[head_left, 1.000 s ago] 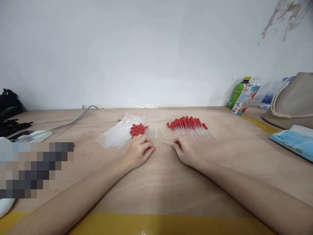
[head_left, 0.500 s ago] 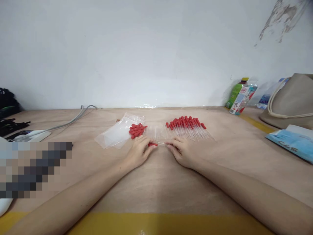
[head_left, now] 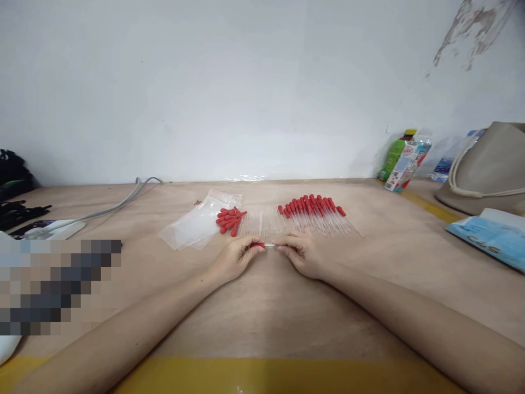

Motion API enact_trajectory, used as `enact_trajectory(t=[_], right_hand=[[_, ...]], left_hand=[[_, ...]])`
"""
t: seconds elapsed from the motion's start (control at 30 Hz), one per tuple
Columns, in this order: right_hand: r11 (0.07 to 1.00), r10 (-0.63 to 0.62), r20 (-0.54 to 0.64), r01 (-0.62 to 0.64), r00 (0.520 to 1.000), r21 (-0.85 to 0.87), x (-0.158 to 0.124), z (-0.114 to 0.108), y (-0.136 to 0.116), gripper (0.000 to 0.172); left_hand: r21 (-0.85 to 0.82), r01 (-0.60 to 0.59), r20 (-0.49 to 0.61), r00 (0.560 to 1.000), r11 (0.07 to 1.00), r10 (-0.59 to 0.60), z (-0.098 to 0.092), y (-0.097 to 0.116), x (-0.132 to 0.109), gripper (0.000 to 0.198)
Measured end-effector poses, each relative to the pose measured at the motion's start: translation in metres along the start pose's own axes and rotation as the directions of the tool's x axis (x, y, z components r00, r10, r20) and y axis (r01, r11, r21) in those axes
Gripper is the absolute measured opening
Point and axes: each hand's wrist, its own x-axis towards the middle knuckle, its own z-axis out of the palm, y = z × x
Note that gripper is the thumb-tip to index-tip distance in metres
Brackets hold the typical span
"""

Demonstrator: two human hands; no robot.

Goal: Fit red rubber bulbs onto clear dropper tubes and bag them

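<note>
My left hand [head_left: 234, 257] pinches a small red rubber bulb [head_left: 258, 244] just above the table. My right hand [head_left: 301, 253] pinches a thin clear glass tube [head_left: 270, 245] whose end meets the bulb. Both hands are closed and nearly touch. Just beyond them lie a small heap of loose red bulbs [head_left: 229, 218], a row of bare clear tubes [head_left: 260, 221], and a fanned row of several droppers with red bulbs [head_left: 314, 210].
Clear plastic bags [head_left: 194, 224] lie left of the bulbs. A grey cable [head_left: 118, 205] runs at back left. Drink bottles [head_left: 404, 158], a beige bag [head_left: 490, 169] and a blue packet [head_left: 490, 235] stand at the right. Yellow tape [head_left: 262, 375] marks the near edge.
My hands came together: the left brought a red bulb to the tube held by the right, and the two pieces now meet.
</note>
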Motion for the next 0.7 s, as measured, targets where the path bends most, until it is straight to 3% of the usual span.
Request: enact_trajectory(t=[0.17, 0.33, 0.7], right_hand=[[0.982, -0.105, 0.074, 0.116, 0.992, -0.151, 0.002, -0.009, 0.003, 0.021], [0.922, -0.219, 0.011, 0.211, 0.976, -0.325, 0.001, -0.009, 0.002, 0.024], [0.920, -0.181, 0.060, 0.191, 0.982, -0.341, 0.002, 0.000, -0.008, 0.023]], left_hand=[[0.012, -0.099, 0.058, 0.994, 0.995, 0.098, -0.001, 0.001, -0.002, 0.014], [0.038, -0.100, 0.088, 0.991, 0.994, 0.096, 0.000, 0.002, -0.001, 0.014], [0.085, -0.128, 0.100, 0.988, 0.988, 0.119, 0.001, 0.000, -0.001, 0.017]])
